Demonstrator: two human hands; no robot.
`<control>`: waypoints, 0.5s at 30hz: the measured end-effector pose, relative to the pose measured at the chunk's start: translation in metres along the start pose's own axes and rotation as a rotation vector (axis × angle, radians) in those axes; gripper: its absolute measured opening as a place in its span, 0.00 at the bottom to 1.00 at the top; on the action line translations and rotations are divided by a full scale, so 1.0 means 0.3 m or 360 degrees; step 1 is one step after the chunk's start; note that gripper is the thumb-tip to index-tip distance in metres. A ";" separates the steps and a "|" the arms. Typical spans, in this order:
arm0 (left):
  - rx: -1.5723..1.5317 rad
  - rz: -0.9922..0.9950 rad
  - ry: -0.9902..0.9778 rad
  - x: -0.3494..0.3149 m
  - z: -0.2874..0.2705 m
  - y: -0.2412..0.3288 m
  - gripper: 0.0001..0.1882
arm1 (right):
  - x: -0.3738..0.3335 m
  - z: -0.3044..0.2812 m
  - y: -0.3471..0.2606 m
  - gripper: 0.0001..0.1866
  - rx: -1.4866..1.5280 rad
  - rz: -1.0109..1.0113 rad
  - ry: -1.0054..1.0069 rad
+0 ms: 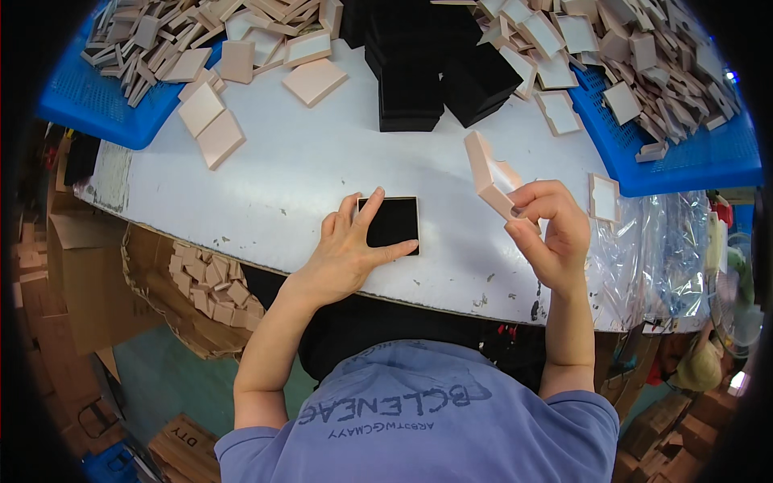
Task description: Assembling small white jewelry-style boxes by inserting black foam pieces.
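Right of the black-lined box (394, 221) under the splayed left hand (342, 253), the right hand (557, 229) risked dropping the pink box (486, 172), pinched by one end.

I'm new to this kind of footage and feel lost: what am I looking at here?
There is no machine: these are a person's bare hands. The single picture comes from a wide fisheye camera worn on the head, looking down, so straight edges bend. The left hand is spread over a small black-filled box on the white table. The right hand holds up an open pale pink piece. Beyond lie black blocks and loose pale pink boxes, with more heaped in blue baskets.
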State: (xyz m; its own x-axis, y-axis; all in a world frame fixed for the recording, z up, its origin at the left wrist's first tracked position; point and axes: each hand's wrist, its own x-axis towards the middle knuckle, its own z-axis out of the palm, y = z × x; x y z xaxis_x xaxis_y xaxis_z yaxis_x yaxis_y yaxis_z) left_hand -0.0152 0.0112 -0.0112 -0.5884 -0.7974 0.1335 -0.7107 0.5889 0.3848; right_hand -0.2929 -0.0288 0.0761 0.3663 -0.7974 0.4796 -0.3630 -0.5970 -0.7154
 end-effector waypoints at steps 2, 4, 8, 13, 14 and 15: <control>0.0016 -0.0015 -0.0025 0.006 -0.016 0.009 0.21 | 0.003 0.001 -0.028 0.10 -0.0051 -0.0022 -0.0001; -0.0056 -0.0190 -0.0209 0.009 -0.055 0.028 0.24 | 0.005 0.007 -0.049 0.10 -0.0096 -0.0045 -0.0008; 0.0127 -0.0180 -0.0011 0.022 -0.091 0.075 0.29 | 0.015 0.025 -0.081 0.12 -0.0291 -0.0180 -0.0036; -0.1164 0.0102 0.0923 0.110 -0.150 0.118 0.21 | 0.028 0.060 -0.110 0.14 -0.0388 -0.0411 -0.0078; -0.1272 0.0165 0.0969 0.127 -0.158 0.139 0.16 | 0.026 0.067 -0.111 0.14 -0.0374 -0.0441 -0.0100; -0.1267 0.0155 0.0968 0.132 -0.149 0.148 0.16 | 0.025 0.072 -0.111 0.14 -0.0361 -0.0470 -0.0120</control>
State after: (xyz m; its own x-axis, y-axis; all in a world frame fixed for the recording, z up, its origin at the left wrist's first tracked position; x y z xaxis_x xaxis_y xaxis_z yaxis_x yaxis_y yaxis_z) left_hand -0.0529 -0.0002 0.0519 -0.1753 -0.8130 0.5552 -0.0749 0.5733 0.8159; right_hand -0.2594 -0.0129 0.0925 0.5425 -0.5841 0.6038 -0.4098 -0.8114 -0.4168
